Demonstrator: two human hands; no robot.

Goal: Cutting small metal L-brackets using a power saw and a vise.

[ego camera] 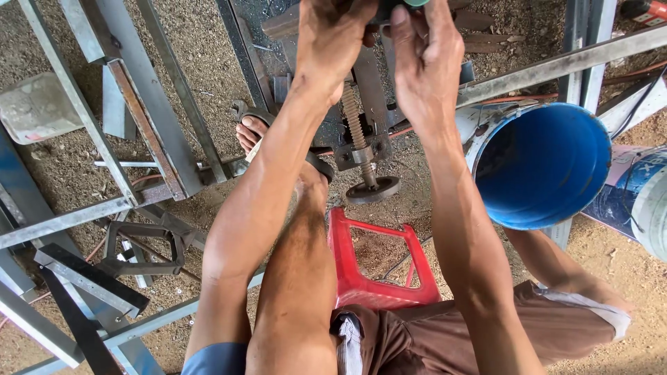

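Right now both hands are raised at the top edge of the view: the left hand is curled round a dark metal part, the right hand pinches a green-tipped tool, so the work looks mid-way. Below them sits a rusty clamp with its coarse threaded screw and round foot, then a glossy red plastic stool, a smooth blue bucket, grey steel bars and gritty gravel.

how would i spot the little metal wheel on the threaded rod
Start at the blue bucket on the right, then look left past the right forearm to the red stool. Just above it, the dark round wheel caps the lower end of the threaded rod.
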